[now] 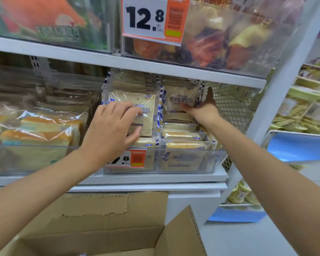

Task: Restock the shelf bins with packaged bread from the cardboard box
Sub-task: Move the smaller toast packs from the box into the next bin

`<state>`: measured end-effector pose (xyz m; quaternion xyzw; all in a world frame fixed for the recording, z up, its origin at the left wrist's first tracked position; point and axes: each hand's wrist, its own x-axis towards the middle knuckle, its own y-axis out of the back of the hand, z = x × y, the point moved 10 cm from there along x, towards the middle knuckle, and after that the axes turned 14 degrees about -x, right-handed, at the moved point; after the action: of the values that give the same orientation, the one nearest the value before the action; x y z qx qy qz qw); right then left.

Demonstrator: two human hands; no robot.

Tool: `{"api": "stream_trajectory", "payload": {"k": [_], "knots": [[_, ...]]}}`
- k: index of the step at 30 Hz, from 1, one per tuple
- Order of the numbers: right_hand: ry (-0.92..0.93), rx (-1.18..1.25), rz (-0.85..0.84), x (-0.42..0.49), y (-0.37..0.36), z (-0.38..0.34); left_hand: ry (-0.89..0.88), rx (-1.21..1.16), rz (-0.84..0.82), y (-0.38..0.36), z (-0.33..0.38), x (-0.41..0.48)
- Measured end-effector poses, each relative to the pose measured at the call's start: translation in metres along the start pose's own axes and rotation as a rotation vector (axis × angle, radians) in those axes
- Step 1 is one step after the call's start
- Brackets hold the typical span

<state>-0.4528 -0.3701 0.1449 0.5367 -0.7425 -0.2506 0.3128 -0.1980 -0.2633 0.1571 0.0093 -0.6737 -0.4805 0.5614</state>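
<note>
At mid-frame the left hand [109,130] presses spread fingers on a bread pack [148,115]. Just right of it — the right hand [205,108] grips a second pack [181,97].

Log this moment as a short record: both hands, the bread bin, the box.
left hand: fingers spread on the front of the upright left bread packet
right hand: grips the upright right bread packet at its lower right edge
clear bin: two stacks of packets, nearly reaching the shelf above
cardboard box: open, below the shelf
</note>
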Motion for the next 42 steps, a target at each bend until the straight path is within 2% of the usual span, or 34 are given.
{"api": "stream_trajectory", "payload": {"k": [3,7,13,17,19,23,26,29,32,37,42], "knots": [[0.113,-0.060,0.105,-0.012,0.006,-0.010,0.006,0.002,-0.012,-0.001,0.000,0.000],[0.225,-0.219,0.105,-0.017,0.003,-0.022,0.002,0.001,-0.013,-0.001,0.000,0.000],[0.215,-0.333,0.076,-0.015,-0.002,-0.021,-0.004,0.003,-0.013,-0.001,0.001,0.000],[0.116,-0.537,0.022,-0.027,0.001,-0.013,0.001,-0.067,-0.018,0.001,0.003,0.000],[0.110,-0.627,0.049,-0.045,0.005,-0.020,0.032,-0.147,-0.011,0.006,0.003,-0.003],[0.258,-0.524,0.189,-0.097,0.009,-0.049,0.099,-0.263,0.006,0.025,0.010,-0.033],[0.334,-0.424,0.185,-0.142,-0.007,-0.063,0.303,-0.404,-0.136,0.020,0.006,-0.078],[0.414,-0.369,0.045,-0.187,-0.052,-0.073,0.498,-0.432,-0.370,0.004,-0.011,-0.140],[0.460,-0.348,-0.182,-0.230,-0.121,-0.068,0.623,-0.450,-0.491,0.006,-0.034,-0.207],[0.456,-0.397,-0.666,-0.310,-0.250,-0.029,0.863,-0.426,-0.543,0.036,-0.089,-0.326],[0.184,-0.307,-0.984,-0.368,-0.355,0.030,1.026,-0.447,-0.457,0.057,-0.128,-0.403]]}}
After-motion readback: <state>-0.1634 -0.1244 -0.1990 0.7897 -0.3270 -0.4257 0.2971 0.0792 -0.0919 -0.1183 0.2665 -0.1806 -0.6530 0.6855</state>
